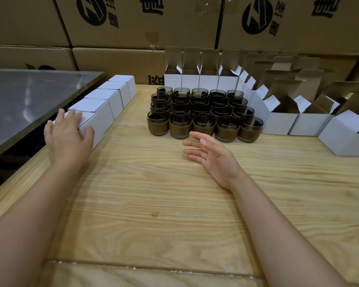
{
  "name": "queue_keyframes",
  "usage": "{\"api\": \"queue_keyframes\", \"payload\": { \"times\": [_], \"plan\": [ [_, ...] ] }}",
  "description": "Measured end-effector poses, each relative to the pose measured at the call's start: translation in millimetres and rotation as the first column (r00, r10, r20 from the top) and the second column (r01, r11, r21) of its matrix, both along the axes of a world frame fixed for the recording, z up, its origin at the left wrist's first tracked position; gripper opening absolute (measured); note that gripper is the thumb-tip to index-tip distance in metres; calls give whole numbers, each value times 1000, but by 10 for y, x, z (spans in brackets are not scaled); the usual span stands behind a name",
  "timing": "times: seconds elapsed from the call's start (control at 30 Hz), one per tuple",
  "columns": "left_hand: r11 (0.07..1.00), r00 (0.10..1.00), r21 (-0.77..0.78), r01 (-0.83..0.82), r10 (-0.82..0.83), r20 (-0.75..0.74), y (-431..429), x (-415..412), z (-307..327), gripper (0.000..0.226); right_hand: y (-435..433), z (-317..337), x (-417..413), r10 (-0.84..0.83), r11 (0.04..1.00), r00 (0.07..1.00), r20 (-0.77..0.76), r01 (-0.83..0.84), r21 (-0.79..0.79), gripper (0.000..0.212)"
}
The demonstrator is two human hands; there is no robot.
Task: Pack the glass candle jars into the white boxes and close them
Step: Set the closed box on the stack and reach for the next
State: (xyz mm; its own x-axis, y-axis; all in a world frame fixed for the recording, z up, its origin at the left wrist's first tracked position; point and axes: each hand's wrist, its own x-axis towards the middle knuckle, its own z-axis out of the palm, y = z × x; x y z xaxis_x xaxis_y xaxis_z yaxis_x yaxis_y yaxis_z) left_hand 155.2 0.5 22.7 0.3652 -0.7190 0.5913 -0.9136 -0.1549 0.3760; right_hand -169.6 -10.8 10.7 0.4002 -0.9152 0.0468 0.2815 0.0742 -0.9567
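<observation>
**A:** Head view: what are the person's hands doing?

**B:** The left hand (67, 133) lies on the nearest closed white box (95, 127), fingers spread flat over the top and thumb down its side face. That box ends a row of five closed boxes (110, 98) along the left edge of the wooden table (153, 193), next to a grey metal surface (29, 94). The right hand (211, 154) is over the table with straight, slightly fanned fingers, holding nothing, fingertips just short of the front jars.

**A:** And the jars?

**B:** The candle jars (203, 112) stand mid-table in a tight block, five across. They're smoky dark glass with brown wraps round the lower half. Open white boxes (280, 123), flaps up, line the back and right of the block. Their insides are brown, and their contents can't be made out.
</observation>
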Motion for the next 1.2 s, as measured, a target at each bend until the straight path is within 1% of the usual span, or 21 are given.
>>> {"api": "queue_keyframes", "payload": {
  "times": [0.07,0.13,0.2,0.27,0.33,0.43,0.53,0.6,0.63,0.67,0.73,0.77,0.8,0.83,0.9,0.93,1.0,1.03,1.1,1.17,1.2],
  "plan": [
    [995,998,-79,56,-54,32,67,-156,18,47,-2,0,0,-4,1000,1000,-1,4,2,43],
    [962,986,-221,163,-167,2,127,-498,25,44,-3,13,2,-10,1000,1000,-4,10,6,43],
    [912,918,-254,321,-366,-155,170,-968,16,31,8,25,6,-13,1000,1000,-3,13,13,43],
    [873,795,-170,456,-486,-364,191,-1419,-7,17,17,23,6,-15,1000,1000,4,15,17,41],
    [850,702,-74,521,-477,-529,187,-1732,-68,14,22,19,4,-20,1000,1000,20,20,17,35],
    [864,570,-67,499,-386,-725,168,-1881,-142,18,38,20,-1,-26,999,999,41,25,26,29],
    [876,528,-85,476,-361,-769,124,-1824,-177,20,63,46,2,-80,996,996,-50,79,-35,25],
    [881,498,-102,463,-353,-792,94,-1800,-188,20,71,112,-19,-269,951,955,-124,244,-190,22],
    [886,496,-98,453,-342,-798,78,-1799,-193,20,66,159,-58,-410,886,906,-107,367,-285,22],
    [891,505,-86,447,-330,-797,65,-1802,-197,20,54,219,-120,-562,781,825,-62,505,-367,23],
    [894,525,-71,443,-323,-787,47,-1813,-208,20,1,345,-327,-824,477,566,33,724,-498,19],
    [894,526,-72,442,-324,-786,38,-1817,-209,20,-46,386,-481,-907,320,419,48,758,-568,15],
    [895,526,-72,440,-322,-788,33,-1818,-209,20,-101,414,-661,-956,205,292,32,739,-642,15],
    [896,526,-71,438,-319,-789,31,-1819,-207,20,-167,424,-869,-980,155,200,-20,684,-713,18],
    [897,527,-68,437,-317,-788,37,-1826,-204,20,-287,398,-1342,-978,192,40,-204,547,-815,28],
    [898,529,-66,435,-315,-788,40,-1833,-202,20,-335,379,-1595,-955,220,-64,-288,494,-841,35],
    [900,535,-60,433,-310,-786,39,-1849,-196,20,-395,347,-2076,-873,254,-264,-409,470,-845,49],
    [899,537,-56,433,-308,-785,38,-1855,-194,20,-403,335,-2267,-824,278,-320,-467,491,-826,55],
    [899,542,-51,435,-307,-782,37,-1858,-195,20,-403,306,-2518,-727,389,-339,-597,513,-765,62],
    [900,548,-47,432,-304,-779,36,-1852,-202,20,-389,270,-2632,-620,543,-347,-704,458,-704,58],
    [900,549,-45,433,-303,-779,36,-1849,-206,20,-376,259,-2658,-576,598,-376,-726,412,-688,54]
  ]
}}
